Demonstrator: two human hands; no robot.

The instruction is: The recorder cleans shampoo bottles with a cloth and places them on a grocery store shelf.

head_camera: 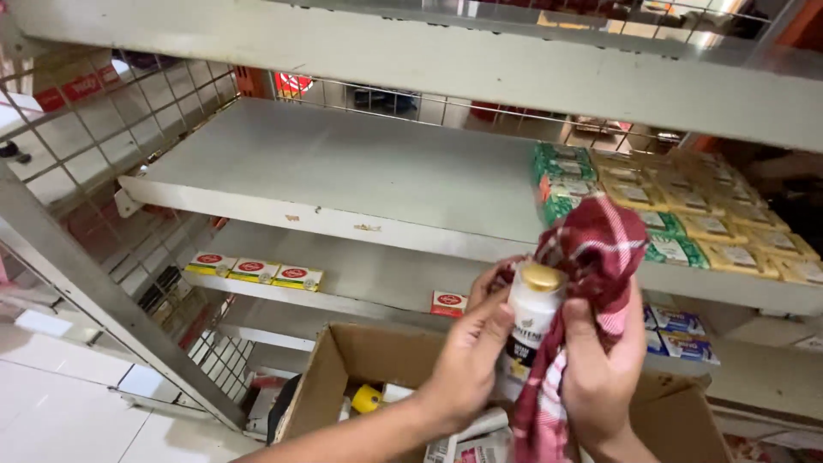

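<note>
A: Bottle [531, 321], white with a gold cap, upright between both hands, above an open cardboard box [360, 369].

B: Which of the hands has it?

A: The left hand [467, 360] is wrapped around the bottle's lower body, fingers curled shut on it. The right hand [600, 369] is closed on a red and white checked cloth [596, 249], which is bunched against the bottle's right side and rises above the cap. Part of the cloth hangs down between the wrists.

B: Does the right hand touch the bottle itself?

A: Cannot tell; the cloth lies between them where I can see.

B: What is around?

A: A grey metal shelf [343, 171] runs behind the hands. On its right end sit stacked green boxes [561, 176] and, just beside them, rows of yellow boxes [720, 223]. The lower shelf [360, 279] carries three small red and white packets [253, 270] in a row at the left and another single one near the left hand. Blue packages [677, 330] lie to the right of the right hand. Inside the box a yellow item [367, 399] and some white packages show.
</note>
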